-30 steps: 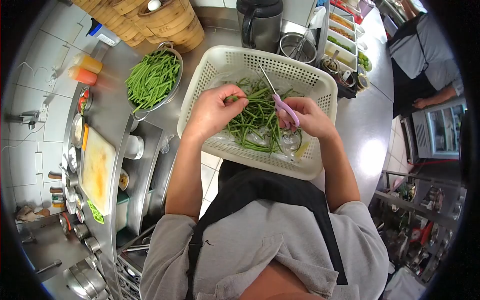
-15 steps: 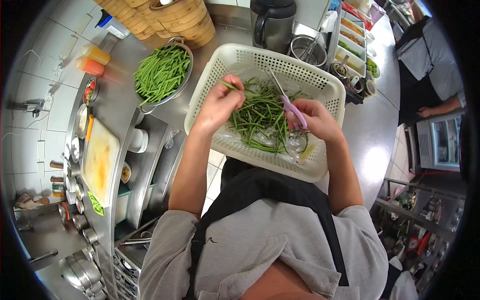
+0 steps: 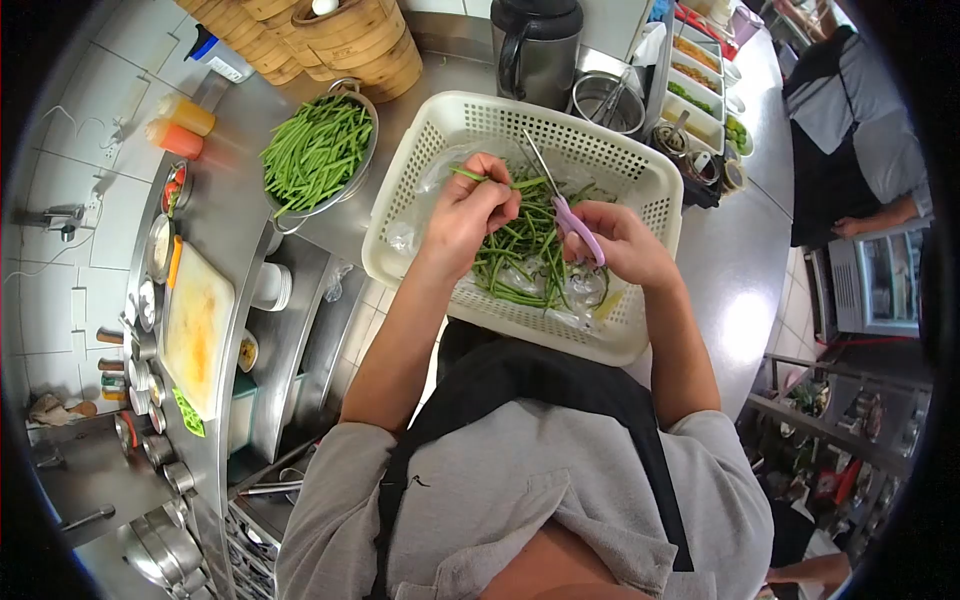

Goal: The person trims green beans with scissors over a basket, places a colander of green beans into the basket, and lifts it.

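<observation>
My left hand (image 3: pixel 470 212) pinches a green bean (image 3: pixel 497 181) over a white plastic basket (image 3: pixel 435 135). A pile of long green beans (image 3: pixel 520 255) lies in the basket on clear plastic. My right hand (image 3: pixel 620 243) grips scissors with purple handles (image 3: pixel 570 215), their blades pointing up and away toward the bean. Both hands hover above the pile, close together.
A metal colander of cut green beans (image 3: pixel 318 150) sits left of the basket. Bamboo steamers (image 3: pixel 350 40), a dark jug (image 3: pixel 535 45) and condiment trays (image 3: pixel 700 85) line the back. A cutting board (image 3: pixel 197 330) lies at left. Another person (image 3: pixel 860 130) stands at right.
My left hand moved from the basket's left side toward the scissors, holding a bean out level. The right hand with the scissors stayed nearly in place.
</observation>
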Tool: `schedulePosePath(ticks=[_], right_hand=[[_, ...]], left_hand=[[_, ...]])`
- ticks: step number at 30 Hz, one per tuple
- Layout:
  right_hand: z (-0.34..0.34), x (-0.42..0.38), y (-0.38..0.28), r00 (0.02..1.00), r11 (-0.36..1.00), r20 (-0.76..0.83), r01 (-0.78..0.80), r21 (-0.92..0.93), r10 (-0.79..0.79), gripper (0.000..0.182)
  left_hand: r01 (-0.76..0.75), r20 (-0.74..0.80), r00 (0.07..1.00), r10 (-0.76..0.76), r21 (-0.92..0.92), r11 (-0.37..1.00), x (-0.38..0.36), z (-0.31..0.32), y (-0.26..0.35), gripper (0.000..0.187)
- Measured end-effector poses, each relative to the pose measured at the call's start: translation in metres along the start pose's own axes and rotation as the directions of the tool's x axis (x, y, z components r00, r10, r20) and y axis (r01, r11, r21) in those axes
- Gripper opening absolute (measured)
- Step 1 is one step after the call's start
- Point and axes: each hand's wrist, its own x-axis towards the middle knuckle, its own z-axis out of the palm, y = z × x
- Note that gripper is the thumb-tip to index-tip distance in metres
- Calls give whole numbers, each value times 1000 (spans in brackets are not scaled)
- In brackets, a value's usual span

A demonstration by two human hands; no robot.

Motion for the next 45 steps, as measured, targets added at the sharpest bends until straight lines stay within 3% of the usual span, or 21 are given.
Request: schedulePosePath(ticks=[5,7,10,11,13,14,15,16,19,21,24,26,27,29,33,35,36,38,45], right_hand=[[-2,4,6,1000,1000,24,-8,-16,8,25],[2,1,-4,998,982,-47,-58,-179,50,24],[4,2,-6,997,969,-65,-59,-242,44,23],[4,3,-6,993,963,-106,-81,-258,55,22],[5,7,1,993,964,-111,-75,-253,48,21],[6,9,4,987,958,-160,-62,-279,17,20],[6,9,9,978,951,-210,-52,-304,-13,20],[3,11,16,974,925,-224,-46,-377,-43,18],[8,11,12,973,920,-227,-55,-388,-38,16],[6,11,15,976,916,-215,-52,-398,-38,15],[7,11,13,977,926,-211,-55,-375,-27,13],[8,11,13,976,938,-215,-62,-340,-14,13],[7,11,14,977,930,-213,-72,-360,-6,12],[7,13,14,980,919,-201,-78,-386,-1,12],[8,13,14,978,896,-208,-94,-435,2,13],[7,13,17,978,905,-210,-78,-419,-13,13],[6,14,19,972,883,-235,-101,-459,-11,13],[7,17,20,965,859,-263,-127,-496,-9,12],[0,19,17,928,937,-370,-98,-335,-36,19]], left_hand=[[-15,-49,999,15,-12,1000,-2,2,3,9],[-39,-75,996,40,21,999,-4,-6,5,11],[5,-57,998,10,255,967,-3,-23,9,41],[-2,-80,997,23,258,966,-4,-30,15,41],[-50,-144,969,203,687,725,-7,-40,32,49],[-88,-149,903,404,854,512,-10,-46,44,53],[22,-176,862,476,950,310,-8,-51,62,56],[150,-180,817,547,984,99,-3,-62,79,58],[384,-253,803,539,912,-144,22,-123,120,52],[430,-295,862,411,856,-288,37,-168,134,52],[429,-315,870,379,863,-266,42,-195,147,64],[471,-429,833,349,881,-44,45,-197,155,78],[471,-428,834,349,881,-44,50,-202,154,78],[394,-371,827,422,918,34,60,-217,148,86],[370,-325,768,551,928,31,61,-234,152,81],[200,-303,628,717,953,227,51,-245,155,75],[200,-304,628,716,953,229,43,-248,153,75],[80,-444,470,763,882,464,24,-252,147,66],[-12,-559,303,772,808,590,-5,-310,72,62]])
